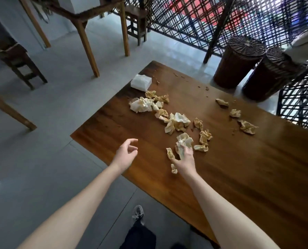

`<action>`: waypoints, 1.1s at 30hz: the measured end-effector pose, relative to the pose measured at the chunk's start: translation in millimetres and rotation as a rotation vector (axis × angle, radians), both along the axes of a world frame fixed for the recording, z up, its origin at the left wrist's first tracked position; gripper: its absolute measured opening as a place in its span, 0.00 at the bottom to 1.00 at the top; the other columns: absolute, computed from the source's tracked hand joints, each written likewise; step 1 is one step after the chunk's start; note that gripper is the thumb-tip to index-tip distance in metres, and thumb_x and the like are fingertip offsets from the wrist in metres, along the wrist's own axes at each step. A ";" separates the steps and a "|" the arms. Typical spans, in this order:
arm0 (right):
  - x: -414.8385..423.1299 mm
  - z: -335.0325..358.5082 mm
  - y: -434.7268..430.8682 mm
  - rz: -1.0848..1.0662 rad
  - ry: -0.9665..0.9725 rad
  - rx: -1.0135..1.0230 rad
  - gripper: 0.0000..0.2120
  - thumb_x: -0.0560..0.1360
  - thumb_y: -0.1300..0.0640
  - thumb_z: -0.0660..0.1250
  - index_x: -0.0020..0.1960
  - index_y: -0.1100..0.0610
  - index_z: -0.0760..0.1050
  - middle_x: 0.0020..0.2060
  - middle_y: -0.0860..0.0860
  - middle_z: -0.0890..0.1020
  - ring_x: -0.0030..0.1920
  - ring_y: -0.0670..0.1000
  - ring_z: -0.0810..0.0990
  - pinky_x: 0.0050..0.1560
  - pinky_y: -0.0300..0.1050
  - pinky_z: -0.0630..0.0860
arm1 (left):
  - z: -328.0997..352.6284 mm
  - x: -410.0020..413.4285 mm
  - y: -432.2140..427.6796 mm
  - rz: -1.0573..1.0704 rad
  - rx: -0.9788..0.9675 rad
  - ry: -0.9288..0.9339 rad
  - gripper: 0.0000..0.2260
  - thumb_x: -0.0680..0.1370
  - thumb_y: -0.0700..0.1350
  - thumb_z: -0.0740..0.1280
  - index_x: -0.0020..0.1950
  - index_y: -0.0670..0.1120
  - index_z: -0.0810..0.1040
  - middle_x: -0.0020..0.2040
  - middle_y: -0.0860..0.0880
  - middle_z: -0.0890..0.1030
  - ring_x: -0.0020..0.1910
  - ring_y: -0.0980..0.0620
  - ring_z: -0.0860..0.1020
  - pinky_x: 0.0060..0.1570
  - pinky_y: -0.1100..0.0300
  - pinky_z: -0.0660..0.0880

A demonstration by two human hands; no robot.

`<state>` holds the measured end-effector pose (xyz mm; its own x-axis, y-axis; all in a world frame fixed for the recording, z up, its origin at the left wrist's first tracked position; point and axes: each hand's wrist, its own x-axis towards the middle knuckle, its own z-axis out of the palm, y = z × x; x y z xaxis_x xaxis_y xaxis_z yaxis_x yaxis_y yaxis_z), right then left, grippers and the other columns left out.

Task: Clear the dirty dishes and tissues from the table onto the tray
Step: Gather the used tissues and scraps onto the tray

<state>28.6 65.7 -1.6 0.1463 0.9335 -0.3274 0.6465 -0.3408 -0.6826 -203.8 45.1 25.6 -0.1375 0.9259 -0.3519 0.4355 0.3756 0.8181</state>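
Several crumpled, stained tissues lie scattered over the brown wooden table [239, 168]. My right hand [184, 160] grips a white crumpled tissue [182, 141] near the table's front part, with small tissue scraps [169, 153] beside its fingers. My left hand [127, 152] hovers over the table's left edge, fingers loosely curled and holding nothing. More tissues sit in a pile [144, 105] further back, in a clump [178, 121] in the middle, and as stray pieces [247, 127] at the right. No tray or dishes are in view.
A white tissue pack [141, 82] lies at the table's far corner. Two dark wicker baskets [237, 62] stand behind the table by a lattice screen [185, 20]. Wooden tables and stools [18, 63] stand on the grey floor to the left. My shoe [137, 213] is below.
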 end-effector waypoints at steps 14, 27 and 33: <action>-26.3 -34.5 24.1 -0.041 -0.333 -0.006 0.35 0.73 0.48 0.69 0.75 0.49 0.56 0.75 0.53 0.58 0.75 0.55 0.54 0.73 0.56 0.55 | -37.7 -13.5 53.4 -0.122 -0.095 -0.044 0.16 0.78 0.39 0.63 0.64 0.53 0.71 0.52 0.50 0.79 0.52 0.52 0.77 0.44 0.65 0.73; -35.6 -69.6 37.7 0.104 -0.685 -0.057 0.23 0.80 0.48 0.58 0.73 0.52 0.60 0.69 0.58 0.66 0.68 0.60 0.64 0.63 0.58 0.67 | -48.3 -30.3 76.4 -0.042 -0.136 0.051 0.15 0.80 0.40 0.63 0.66 0.51 0.71 0.56 0.49 0.77 0.53 0.52 0.77 0.40 0.70 0.71; -19.8 -66.0 41.7 0.308 -0.611 -0.036 0.27 0.74 0.66 0.66 0.70 0.54 0.63 0.63 0.58 0.68 0.58 0.57 0.72 0.47 0.48 0.78 | -46.0 -16.4 85.0 -0.066 -0.127 0.073 0.15 0.80 0.41 0.63 0.65 0.52 0.71 0.56 0.50 0.77 0.51 0.53 0.77 0.39 0.71 0.71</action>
<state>8.8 107.4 -67.5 0.0441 0.9522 -0.3023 0.9832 -0.0951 -0.1560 -220.2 130.1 -20.4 -0.1069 0.8823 -0.4583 0.5194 0.4426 0.7310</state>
